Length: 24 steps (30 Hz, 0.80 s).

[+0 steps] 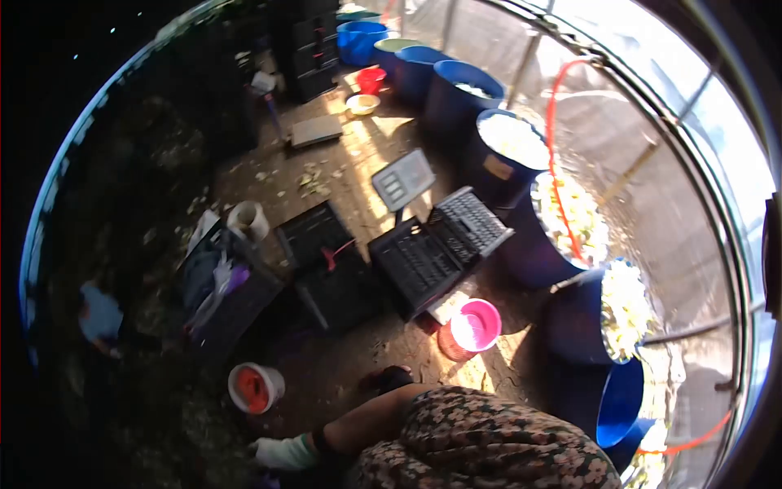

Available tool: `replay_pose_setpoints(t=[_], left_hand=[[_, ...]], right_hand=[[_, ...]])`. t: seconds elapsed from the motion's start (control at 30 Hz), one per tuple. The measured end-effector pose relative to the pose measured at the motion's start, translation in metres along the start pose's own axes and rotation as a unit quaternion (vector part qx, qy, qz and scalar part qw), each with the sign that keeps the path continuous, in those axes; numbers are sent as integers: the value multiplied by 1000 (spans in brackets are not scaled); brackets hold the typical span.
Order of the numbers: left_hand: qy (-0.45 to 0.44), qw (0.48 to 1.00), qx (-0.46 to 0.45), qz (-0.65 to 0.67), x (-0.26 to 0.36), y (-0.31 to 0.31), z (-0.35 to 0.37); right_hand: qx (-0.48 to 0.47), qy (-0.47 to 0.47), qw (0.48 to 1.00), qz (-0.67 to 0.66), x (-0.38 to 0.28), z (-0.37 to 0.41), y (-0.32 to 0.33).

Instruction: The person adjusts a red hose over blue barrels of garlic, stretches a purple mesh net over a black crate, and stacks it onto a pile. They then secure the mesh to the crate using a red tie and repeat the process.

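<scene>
My right hand (285,453) wears a white glove with a green cuff and reaches leftward at the bottom of the view. A dark band circles the wrist, and a floral sleeve (489,436) covers the upper arm. The fingertips are lost in shadow against a dark, leafy-looking heap (171,432), so I cannot make out what they touch. A little above the hand stands a white bucket (277,385) with an orange-red thing (252,389) inside. My left hand is out of view.
Blue barrels (574,318), several filled with pale chopped pieces, line the right wall. Mid-floor are black crates (415,265), a scale display (403,179) and a pink basket (458,346). A dark container (232,297) holds plastic bags. A red hose (552,122) hangs over the barrels.
</scene>
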<state>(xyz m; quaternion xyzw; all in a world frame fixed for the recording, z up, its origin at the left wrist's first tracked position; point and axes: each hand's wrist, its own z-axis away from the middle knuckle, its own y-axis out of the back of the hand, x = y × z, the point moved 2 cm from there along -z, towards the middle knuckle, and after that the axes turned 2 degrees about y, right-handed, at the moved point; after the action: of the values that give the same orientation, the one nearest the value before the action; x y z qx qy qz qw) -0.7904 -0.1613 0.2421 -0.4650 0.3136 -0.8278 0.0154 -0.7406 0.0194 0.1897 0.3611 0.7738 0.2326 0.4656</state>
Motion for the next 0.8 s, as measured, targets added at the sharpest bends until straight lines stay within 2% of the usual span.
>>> replay_pose_setpoints(t=[0.03,0.07,0.1,0.13,0.17,0.2,0.23,0.27,0.33,0.4,0.43,0.47,0.53,0.57,0.6,0.67,0.73,0.77,0.8], left_hand=[[-7,998,-29,61,18,63,-9],[-57,993,62,79,26,-2,11],[-106,979,152,85,32,-72,35],[-92,963,243,69,39,4,16],[-55,982,124,132,58,3,20],[-127,958,238,96,64,-3,24],[-139,952,246,120,77,25,27],[-142,948,246,142,87,55,31],[-211,927,277,136,101,92,49],[-266,906,304,127,110,97,66],[-299,864,397,77,117,94,74],[-323,813,485,25,124,92,81],[-430,715,529,-155,136,104,93],[-433,703,525,-207,139,112,102],[-451,675,527,-253,143,116,110],[-419,653,527,-348,153,104,129],[-397,692,484,-358,162,102,150],[-327,727,420,-433,167,94,168],[-310,749,367,-457,173,75,179]], right_hand=[[26,-28,980,-193,0,5,17],[66,-44,904,-419,0,11,33],[109,-50,802,-585,-1,20,48],[83,-157,559,-810,-3,13,62],[137,-272,233,-923,-5,9,79],[151,-236,178,-943,19,14,65],[204,-315,279,-884,38,12,57],[194,-268,314,-890,43,13,71],[204,-495,470,-702,25,-12,113],[81,-433,499,-746,48,-14,96],[36,-362,491,-792,55,-17,89],[-12,-429,523,-736,49,-23,90],[-158,-338,623,-687,19,-46,106],[-260,-245,732,-579,26,-52,94],[-269,-155,812,-494,8,-65,87],[-457,-83,813,-350,8,-79,77],[-284,-54,916,-277,14,-106,63],[-181,-83,937,-286,18,-128,57],[-154,-129,908,-368,23,-156,50]])
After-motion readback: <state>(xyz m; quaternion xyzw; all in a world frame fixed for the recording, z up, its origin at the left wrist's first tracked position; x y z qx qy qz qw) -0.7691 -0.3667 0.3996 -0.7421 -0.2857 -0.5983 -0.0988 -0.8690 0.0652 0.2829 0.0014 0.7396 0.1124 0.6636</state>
